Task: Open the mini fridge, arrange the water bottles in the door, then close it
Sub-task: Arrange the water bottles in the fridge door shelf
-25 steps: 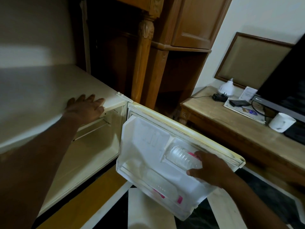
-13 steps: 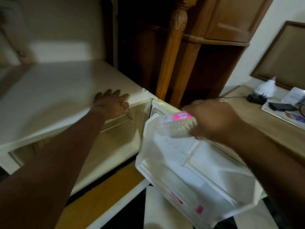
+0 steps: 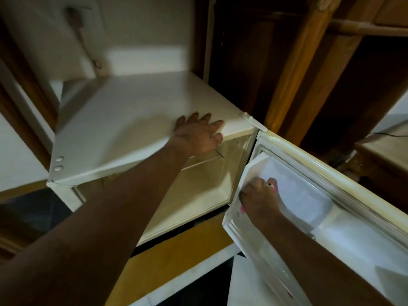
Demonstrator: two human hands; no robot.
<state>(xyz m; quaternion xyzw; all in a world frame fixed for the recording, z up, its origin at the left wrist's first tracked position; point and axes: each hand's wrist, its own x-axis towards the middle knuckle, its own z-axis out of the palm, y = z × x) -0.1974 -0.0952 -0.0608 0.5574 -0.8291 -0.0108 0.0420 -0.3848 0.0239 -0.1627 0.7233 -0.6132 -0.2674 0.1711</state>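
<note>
The white mini fridge (image 3: 132,120) stands open, and the part of its inside that shows holds nothing. Its door (image 3: 331,171) swings out to the right, inner liner facing me. My left hand (image 3: 198,138) lies flat on the fridge top at the front edge, fingers spread. My right hand (image 3: 258,199) reaches into the door's inner shelf (image 3: 231,226) close to the hinge side. It is closed around a clear water bottle (image 3: 275,190). Only bits of the bottle's pink label show past my fingers; the rest is hidden under the hand.
A carved wooden cabinet post (image 3: 293,74) rises just behind the hinge. A wooden table (image 3: 386,155) sits behind the open door at the right. Below the fridge the floor (image 3: 176,257) has yellow, white and dark tiles.
My right hand lifted the bottle out of the door's outer pocket, carried it left and lowered it into the shelf near the hinge. My left hand stayed on the fridge top.
</note>
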